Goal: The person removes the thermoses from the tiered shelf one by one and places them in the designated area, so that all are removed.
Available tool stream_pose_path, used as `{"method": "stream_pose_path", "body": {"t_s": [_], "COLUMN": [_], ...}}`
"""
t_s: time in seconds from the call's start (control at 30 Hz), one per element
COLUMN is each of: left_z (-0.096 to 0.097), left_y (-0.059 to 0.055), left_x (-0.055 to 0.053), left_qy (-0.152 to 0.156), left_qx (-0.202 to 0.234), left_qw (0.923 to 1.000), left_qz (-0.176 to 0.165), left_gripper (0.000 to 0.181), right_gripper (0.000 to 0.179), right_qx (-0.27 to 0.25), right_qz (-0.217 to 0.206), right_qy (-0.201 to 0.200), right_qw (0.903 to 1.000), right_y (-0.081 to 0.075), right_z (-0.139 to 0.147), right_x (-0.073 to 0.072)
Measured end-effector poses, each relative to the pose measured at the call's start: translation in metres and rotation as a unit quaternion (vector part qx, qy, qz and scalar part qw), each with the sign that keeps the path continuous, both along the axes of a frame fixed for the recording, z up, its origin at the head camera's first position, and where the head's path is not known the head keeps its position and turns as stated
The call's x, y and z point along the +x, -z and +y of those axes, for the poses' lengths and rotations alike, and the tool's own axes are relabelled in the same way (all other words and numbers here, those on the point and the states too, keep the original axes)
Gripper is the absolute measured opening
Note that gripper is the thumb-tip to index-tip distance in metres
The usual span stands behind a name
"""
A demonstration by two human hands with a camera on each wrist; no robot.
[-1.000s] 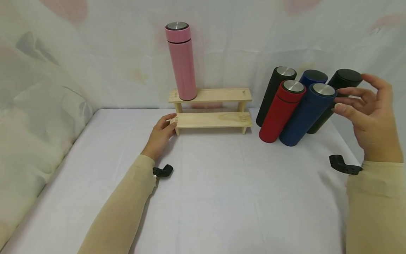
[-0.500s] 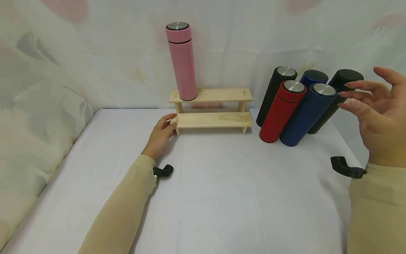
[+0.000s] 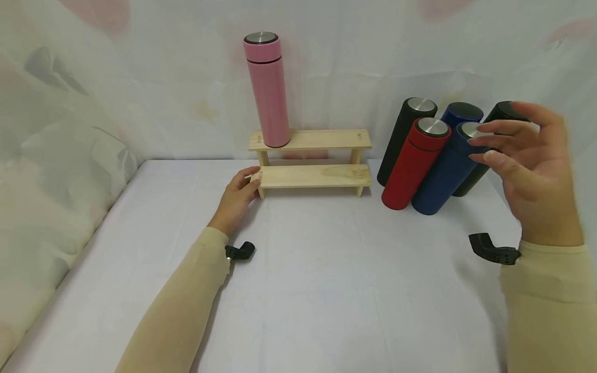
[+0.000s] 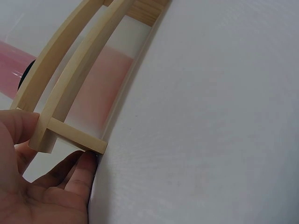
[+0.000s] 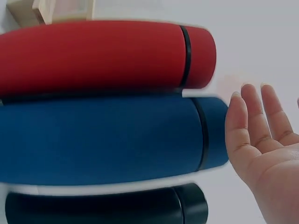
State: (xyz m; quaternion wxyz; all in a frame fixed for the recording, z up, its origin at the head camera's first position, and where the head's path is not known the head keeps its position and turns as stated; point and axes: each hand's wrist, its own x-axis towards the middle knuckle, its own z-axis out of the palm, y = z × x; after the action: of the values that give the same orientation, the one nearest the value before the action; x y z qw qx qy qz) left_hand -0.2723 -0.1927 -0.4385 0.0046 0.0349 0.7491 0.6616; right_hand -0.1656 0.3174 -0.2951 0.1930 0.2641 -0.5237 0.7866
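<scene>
My left hand (image 3: 237, 199) grips the left end of the lower step of a two-step wooden display stand (image 3: 312, 176); in the left wrist view, thumb and fingers (image 4: 77, 179) lie around that end and its leg. Upright on the left of the upper step stands a pink thermos flask (image 3: 268, 96). My right hand (image 3: 536, 166), fingers spread and holding nothing, hovers by the top of a blue thermos flask (image 3: 445, 173). From the right wrist view (image 5: 275, 149), fingers are close to its lid; I cannot tell if they touch.
Beside the blue flask stand a red flask (image 3: 412, 168), a black flask with a silver lid top (image 3: 401, 140), a dark-topped blue flask (image 3: 462, 112) and a dark-topped black flask (image 3: 475, 178). A white cloth (image 3: 326, 280) covers the table; a patterned curtain (image 3: 177, 77) hangs behind.
My right hand drew away rightward from the dark-topped black flask, then came back left toward the front blue flask's top. The left hand and the stand have stayed still.
</scene>
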Motion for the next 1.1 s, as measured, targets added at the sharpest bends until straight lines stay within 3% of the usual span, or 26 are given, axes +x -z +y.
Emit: {"method": "stream_pose_path", "body": {"t_s": [0.17, 0.43, 0.7, 0.9, 1.1], "left_z": [0.000, 0.000, 0.000, 0.000, -0.001], "left_y": [0.000, 0.001, 0.001, 0.001, 0.004], "left_x": [-0.001, -0.001, -0.001, -0.002, -0.003], "left_qy": [-0.002, -0.004, -0.007, -0.008, -0.005], "left_qx": [-0.004, 0.002, 0.008, 0.008, 0.012], "left_qw": [1.0000, 1.0000, 0.9999, 0.9999, 0.9999], "left_qz": [-0.003, 0.002, 0.007, 0.005, 0.004], "left_gripper": [0.047, 0.046, 0.046, 0.044, 0.045], "right_gripper": [0.068, 0.069, 0.066, 0.062, 0.070], "right_qx": [0.020, 0.096, 0.172, 0.213, 0.241], "right_qz": [0.011, 0.002, -0.010, -0.043, -0.065], "right_qy": [-0.047, -0.062, -0.080, -0.087, -0.104], "right_qw": [0.9986, 0.9934, 0.9819, 0.9723, 0.9628], "right_y": [0.002, 0.008, 0.018, 0.033, 0.046], "right_z": [-0.014, -0.037, -0.061, -0.081, -0.105], "right_x": [-0.002, -0.004, -0.010, -0.019, -0.031]}}
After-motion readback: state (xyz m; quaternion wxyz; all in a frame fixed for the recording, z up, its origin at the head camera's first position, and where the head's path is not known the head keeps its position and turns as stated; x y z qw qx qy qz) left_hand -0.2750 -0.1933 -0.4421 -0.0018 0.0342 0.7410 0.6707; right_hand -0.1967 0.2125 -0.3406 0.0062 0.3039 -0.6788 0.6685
